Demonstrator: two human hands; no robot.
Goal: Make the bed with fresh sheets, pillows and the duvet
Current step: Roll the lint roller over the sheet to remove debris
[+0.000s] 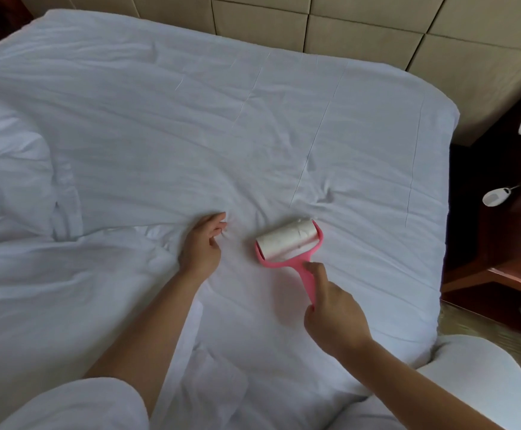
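The right hand [330, 311] grips the pink handle of a lint roller [290, 243], fingers curled round it; the roller's white drum rests on the white sheet [253, 119] near the right side of the bed. The left hand [201, 243] lies just left of the roller, apart from it, fingers loosely bent and touching the sheet, holding nothing. A bunched white duvet [11, 169] lies at the left. A padded headboard [377, 23] stands at the far edge.
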